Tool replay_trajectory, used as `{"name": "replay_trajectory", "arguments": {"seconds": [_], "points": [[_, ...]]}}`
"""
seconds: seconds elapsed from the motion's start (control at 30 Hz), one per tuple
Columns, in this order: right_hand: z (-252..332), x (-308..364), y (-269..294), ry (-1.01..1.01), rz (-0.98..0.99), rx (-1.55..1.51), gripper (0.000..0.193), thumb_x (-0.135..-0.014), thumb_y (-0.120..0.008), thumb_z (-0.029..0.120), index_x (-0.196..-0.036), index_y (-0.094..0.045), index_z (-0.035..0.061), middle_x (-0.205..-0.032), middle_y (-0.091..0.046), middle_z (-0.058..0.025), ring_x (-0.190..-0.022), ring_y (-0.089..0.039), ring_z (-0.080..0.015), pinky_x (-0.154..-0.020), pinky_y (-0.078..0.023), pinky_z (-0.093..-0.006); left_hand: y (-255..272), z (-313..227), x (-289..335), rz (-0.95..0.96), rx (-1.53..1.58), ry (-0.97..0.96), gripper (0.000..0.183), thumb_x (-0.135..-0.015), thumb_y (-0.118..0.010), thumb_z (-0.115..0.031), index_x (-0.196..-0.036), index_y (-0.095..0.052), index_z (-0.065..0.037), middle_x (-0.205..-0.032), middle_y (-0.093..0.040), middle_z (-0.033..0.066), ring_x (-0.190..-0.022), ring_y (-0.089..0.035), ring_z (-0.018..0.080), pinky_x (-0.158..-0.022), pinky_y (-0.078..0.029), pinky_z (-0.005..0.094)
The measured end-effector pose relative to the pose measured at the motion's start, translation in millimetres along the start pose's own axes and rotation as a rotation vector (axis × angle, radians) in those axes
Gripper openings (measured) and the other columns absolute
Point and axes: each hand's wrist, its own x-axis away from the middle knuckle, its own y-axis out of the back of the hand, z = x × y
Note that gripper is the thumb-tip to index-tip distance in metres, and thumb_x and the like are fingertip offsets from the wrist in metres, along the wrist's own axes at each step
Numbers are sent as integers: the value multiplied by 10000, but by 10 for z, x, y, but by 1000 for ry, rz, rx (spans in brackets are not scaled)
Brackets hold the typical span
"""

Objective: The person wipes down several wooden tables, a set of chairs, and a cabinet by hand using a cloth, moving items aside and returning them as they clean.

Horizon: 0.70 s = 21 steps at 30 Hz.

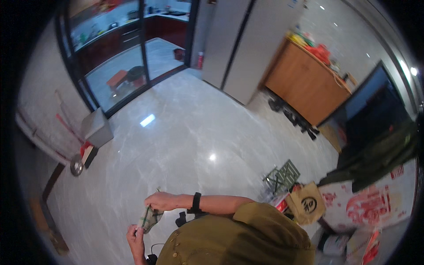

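A small piece of checked cloth (152,219), pale with green and dark lines, is stretched between my two hands at the lower left of the head view. My right hand (163,201) reaches across from the right and grips its upper end with closed fingers. At the lower end, my left hand (135,237) pinches the cloth's edge between thumb and fingers. The cloth hangs above the floor; what kind of cloth item it is cannot be made out. A black band (196,202) circles my right wrist.
Around me spreads a glossy marbled floor (176,145). On the left stand a grey bin (97,129) and a dustpan (88,154). At right are a folding stool (282,176), a paper bag (306,204) and a wooden cabinet (304,81). Glass sliding doors (145,44) front a kitchen.
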Motion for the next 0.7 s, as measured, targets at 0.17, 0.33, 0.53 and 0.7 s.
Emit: {"name": "replay_trajectory", "arguments": {"seconds": [0.17,0.33,0.53,0.7], "points": [[-369,633,454,0,-430,39,178,-865,-491,94,-986,-591,10,-903,-584,-162,-859,-567,-359,-783,-456,-416,-482,-570,-917,274,-20,-230,98,-851,-576,-29,-879,-620,53,-917,-625,139,-872,-568,203,-785,-454,317],[-477,1430,1134,-159,-645,-137,191,-883,-541,141,-1016,-619,28,-871,-619,-134,-793,-590,-257,-720,-472,-362,-1350,-1058,-1562,575,-22,-121,148,-938,-534,-100,-934,-597,34,-730,-594,3,-643,-509,62,-584,-424,222],[-574,2276,2148,-195,-883,-273,191,-907,-575,193,-949,-628,14,-766,-621,-38,-730,-542,-108,-676,-451,-291,-2395,-1668,-2246,863,-12,-30,136,-915,-571,-144,-910,-605,-13,-740,-606,3,-624,-544,79,-529,-437,237],[-114,2680,3396,-50,-884,-245,165,-921,-583,160,-945,-609,-1,-757,-589,-6,-723,-498,-70,-660,-436,-251,-3211,-2286,-2739,839,689,362,240,-931,-565,-220,-1073,-591,-28,-914,-648,63,-792,-632,165,-644,-515,269]]}}
